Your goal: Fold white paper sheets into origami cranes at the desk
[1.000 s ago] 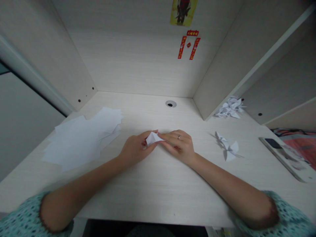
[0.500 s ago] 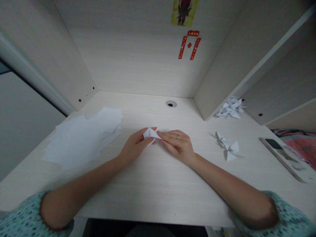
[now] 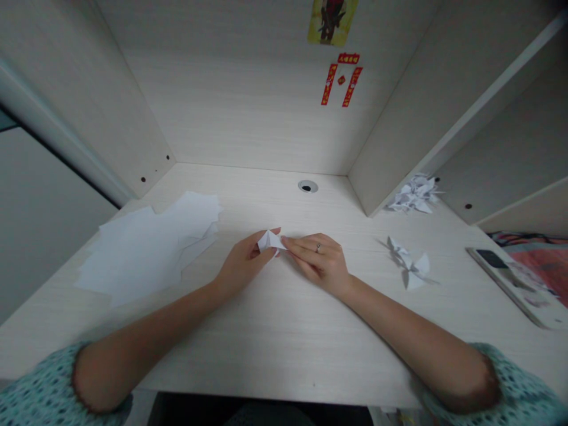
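Between my two hands is a small folded piece of white paper [image 3: 270, 240], raised to a peak in its middle. My left hand [image 3: 243, 255] is closed on its left side, thumb in front and fingers behind. At its right end, my right hand [image 3: 320, 259], with a ring on one finger, pinches the narrow tip. Part of the paper is hidden by my fingers. To the right of my right hand, folded white paper figures [image 3: 413, 271] that look like cranes lie on the desk.
Loose white paper sheets [image 3: 137, 254] lie spread on the left of the desk [image 3: 275, 343]. A pile of folded paper figures [image 3: 415, 194] sits by the upright divider [image 3: 399, 118]. At the right edge lies a phone [image 3: 517, 287]. A round cable hole [image 3: 307, 186] is at the back.
The front flap of the folded paper, which hung below my left thumb, is now mostly out of sight. My left thumb and right fingers have shifted slightly; both hands keep their grip.
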A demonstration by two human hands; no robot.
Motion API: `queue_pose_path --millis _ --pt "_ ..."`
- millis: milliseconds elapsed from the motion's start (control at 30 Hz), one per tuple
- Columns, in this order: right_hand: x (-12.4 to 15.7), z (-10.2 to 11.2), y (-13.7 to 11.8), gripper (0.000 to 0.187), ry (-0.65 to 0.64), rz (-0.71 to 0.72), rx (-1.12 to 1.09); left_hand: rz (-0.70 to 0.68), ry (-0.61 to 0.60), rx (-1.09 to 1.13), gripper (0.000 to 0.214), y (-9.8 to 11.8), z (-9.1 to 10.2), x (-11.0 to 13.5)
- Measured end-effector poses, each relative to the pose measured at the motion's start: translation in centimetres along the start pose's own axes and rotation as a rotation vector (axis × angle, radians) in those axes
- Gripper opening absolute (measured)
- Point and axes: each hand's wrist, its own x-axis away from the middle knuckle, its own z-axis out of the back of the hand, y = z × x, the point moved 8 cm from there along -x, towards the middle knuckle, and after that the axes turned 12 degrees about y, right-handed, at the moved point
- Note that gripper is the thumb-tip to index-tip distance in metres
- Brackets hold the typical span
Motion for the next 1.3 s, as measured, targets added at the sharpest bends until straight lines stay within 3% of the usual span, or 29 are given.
queue_pose_path --millis 267,467,733,1000,1300 --pt "0.0 -0.1 -1.3 0.043 -0.029 0.138 0.101 0.019 0.002 -0.007 0.047 -0.2 -0.1 -0.2" --pt "0.1 -0.2 -1.5 0.045 -0.036 0.155 0.107 0.03 -0.026 0.068 0.038 -0.8 -0.6 -0.4" --pt "-0.8 0.4 0.4 0.048 0.065 -0.153 -0.024 0.14 -0.065 0.385 0.051 -1.3 -1.0 -0.4" --pt "-0.5 -0.3 0.9 0.034 0.017 -0.247 -0.225 0.018 -0.008 0.302 0.049 -1.2 -0.2 -1.0" --pt "0.5 -1.4 3.0 0.043 0.013 -0.538 -0.332 -0.028 -0.041 0.231 0.045 -1.0 -0.4 -1.0"
